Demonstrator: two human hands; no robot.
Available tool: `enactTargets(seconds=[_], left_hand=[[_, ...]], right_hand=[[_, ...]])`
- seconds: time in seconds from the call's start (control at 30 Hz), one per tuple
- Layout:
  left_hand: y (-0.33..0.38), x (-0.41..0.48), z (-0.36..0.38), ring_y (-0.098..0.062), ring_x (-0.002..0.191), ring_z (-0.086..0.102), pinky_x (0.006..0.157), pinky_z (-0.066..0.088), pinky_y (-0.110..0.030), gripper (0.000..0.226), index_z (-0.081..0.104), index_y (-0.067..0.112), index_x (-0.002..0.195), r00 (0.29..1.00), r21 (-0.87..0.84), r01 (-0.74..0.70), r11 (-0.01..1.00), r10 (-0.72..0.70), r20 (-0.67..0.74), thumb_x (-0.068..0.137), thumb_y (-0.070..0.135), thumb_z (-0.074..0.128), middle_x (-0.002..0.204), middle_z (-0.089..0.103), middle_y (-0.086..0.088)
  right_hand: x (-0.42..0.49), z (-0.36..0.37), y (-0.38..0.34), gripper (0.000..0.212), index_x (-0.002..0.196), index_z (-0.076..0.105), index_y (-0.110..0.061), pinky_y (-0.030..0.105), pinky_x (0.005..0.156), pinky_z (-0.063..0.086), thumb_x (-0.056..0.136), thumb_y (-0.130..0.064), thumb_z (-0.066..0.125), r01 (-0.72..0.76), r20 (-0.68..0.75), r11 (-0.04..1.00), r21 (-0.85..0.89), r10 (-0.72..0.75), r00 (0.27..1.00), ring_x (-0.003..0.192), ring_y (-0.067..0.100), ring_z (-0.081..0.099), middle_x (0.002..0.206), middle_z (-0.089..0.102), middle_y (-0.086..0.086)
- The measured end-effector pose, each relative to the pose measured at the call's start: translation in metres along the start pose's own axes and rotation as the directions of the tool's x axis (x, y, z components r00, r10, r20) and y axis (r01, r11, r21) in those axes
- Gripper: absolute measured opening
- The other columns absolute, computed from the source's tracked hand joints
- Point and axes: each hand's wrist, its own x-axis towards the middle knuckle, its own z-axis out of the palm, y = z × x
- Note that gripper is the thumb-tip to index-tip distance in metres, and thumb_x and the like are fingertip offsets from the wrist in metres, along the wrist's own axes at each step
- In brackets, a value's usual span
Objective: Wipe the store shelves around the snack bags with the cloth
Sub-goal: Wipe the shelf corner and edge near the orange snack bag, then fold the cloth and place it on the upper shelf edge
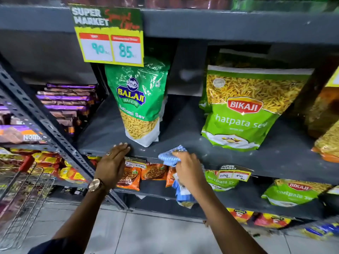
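Observation:
A dark grey metal shelf carries a green Balaji sev bag standing upright on the left and a green Bikaji chatpata sev bag on the right. My right hand grips a blue cloth at the shelf's front edge, between the two bags. The cloth's loose end hangs below my wrist. My left hand lies flat, fingers together, on the front edge just left of the Balaji bag, holding nothing.
A price sign hangs from the shelf above. Orange snack packets and more Bikaji bags fill the lower shelf. A slotted metal upright runs diagonally at left, beside purple packets and a wire basket.

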Motion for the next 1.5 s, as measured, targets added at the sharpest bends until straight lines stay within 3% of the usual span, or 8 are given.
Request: enactTargets(seconds=[0.3, 0.63, 0.83, 0.93, 1.13, 1.23, 1.37, 1.5], left_hand=[[-0.062, 0.002, -0.014, -0.032, 0.129, 0.044, 0.111, 0.030, -0.044, 0.057, 0.051, 0.001, 0.129, 0.989, 0.084, 0.144, 0.986, -0.146, 0.027, 0.092, 0.036, 0.027, 0.134, 0.052, -0.020], [-0.080, 0.020, -0.051, -0.047, 0.083, 0.062, 0.064, 0.051, -0.048, 0.043, 0.058, -0.001, 0.119, 0.978, 0.044, 0.172, 0.984, -0.165, -0.125, 0.083, 0.012, 0.039, 0.099, 0.066, -0.030], [-0.096, 0.011, -0.051, -0.046, 0.087, 0.064, 0.069, 0.051, -0.047, 0.048, 0.058, 0.005, 0.121, 0.969, -0.095, 0.190, 0.977, -0.202, -0.140, 0.081, 0.016, 0.034, 0.106, 0.066, -0.028], [-0.096, -0.002, -0.053, -0.038, 0.086, 0.067, 0.069, 0.054, -0.043, 0.046, 0.061, 0.008, 0.118, 0.975, -0.207, 0.136, 0.969, -0.168, -0.146, 0.087, 0.028, 0.033, 0.104, 0.069, -0.021], [-0.056, -0.027, -0.066, -0.010, 0.073, 0.067, 0.061, 0.052, -0.030, 0.054, 0.070, 0.015, 0.102, 0.997, -0.446, 0.020, 0.895, -0.053, -0.062, 0.091, 0.056, 0.037, 0.087, 0.073, -0.004], [-0.021, -0.029, -0.065, -0.001, 0.090, 0.066, 0.074, 0.053, -0.024, 0.054, 0.064, 0.020, 0.114, 0.976, -0.553, -0.038, 0.832, 0.149, 0.157, 0.078, 0.060, 0.061, 0.103, 0.071, 0.004], [0.019, -0.014, -0.053, -0.005, 0.096, 0.065, 0.082, 0.054, -0.034, 0.061, 0.057, 0.031, 0.120, 0.955, -0.507, -0.089, 0.858, 0.219, 0.202, 0.065, 0.048, 0.076, 0.110, 0.069, 0.009], [0.069, 0.009, -0.059, -0.022, 0.077, 0.067, 0.068, 0.054, -0.042, 0.032, 0.065, 0.024, 0.101, 0.935, -0.642, -0.099, 0.760, 0.292, 0.200, 0.080, 0.049, 0.066, 0.086, 0.072, -0.002]], right_hand=[[0.017, 0.060, -0.075, 0.032, 0.113, 0.055, 0.004, 0.046, 0.092, 0.039, 0.084, 0.001, 0.040, 0.153, 0.159, 0.987, 0.053, -0.160, 0.974, 0.112, 0.040, 0.048, 0.120, 0.057, 0.027], [0.055, 0.107, -0.145, 0.028, 0.104, 0.056, 0.009, 0.045, 0.085, 0.041, 0.081, 0.006, 0.041, 0.237, 0.187, 0.969, 0.063, -0.245, 0.951, 0.106, 0.042, 0.052, 0.112, 0.058, 0.031], [0.057, 0.100, -0.172, 0.037, 0.112, 0.060, -0.001, 0.043, 0.079, 0.044, 0.082, 0.008, 0.038, 0.287, 0.445, 0.944, 0.159, -0.329, 0.833, 0.107, 0.044, 0.052, 0.113, 0.058, 0.033], [0.046, 0.103, -0.161, 0.025, 0.079, 0.061, 0.000, 0.039, 0.060, 0.041, 0.077, 0.011, 0.039, 0.310, 0.521, 0.931, 0.196, -0.366, 0.771, 0.079, 0.037, 0.059, 0.083, 0.060, 0.026], [0.025, 0.101, -0.117, 0.025, 0.082, 0.061, 0.012, 0.019, 0.045, 0.039, 0.069, 0.011, 0.040, -0.130, 0.588, 0.895, 0.427, -0.165, 0.792, 0.055, 0.014, 0.048, 0.071, 0.057, 0.016], [0.030, 0.078, -0.086, 0.047, 0.098, 0.059, -0.001, 0.022, 0.060, 0.050, 0.052, 0.005, 0.050, -0.352, 0.639, 0.813, 0.465, -0.033, 0.768, 0.072, 0.020, 0.062, 0.091, 0.061, 0.015], [0.019, 0.037, -0.046, 0.063, 0.107, 0.053, -0.009, 0.027, 0.070, 0.050, 0.045, 0.000, 0.052, -0.451, 0.653, 0.728, 0.516, 0.006, 0.757, 0.079, 0.020, 0.062, 0.091, 0.061, 0.008], [-0.023, -0.025, -0.018, 0.042, 0.098, 0.060, -0.024, 0.035, 0.094, 0.050, 0.062, -0.009, 0.076, -0.325, 0.585, 0.721, 0.612, -0.135, 0.800, 0.094, 0.015, 0.063, 0.096, 0.067, -0.003]])
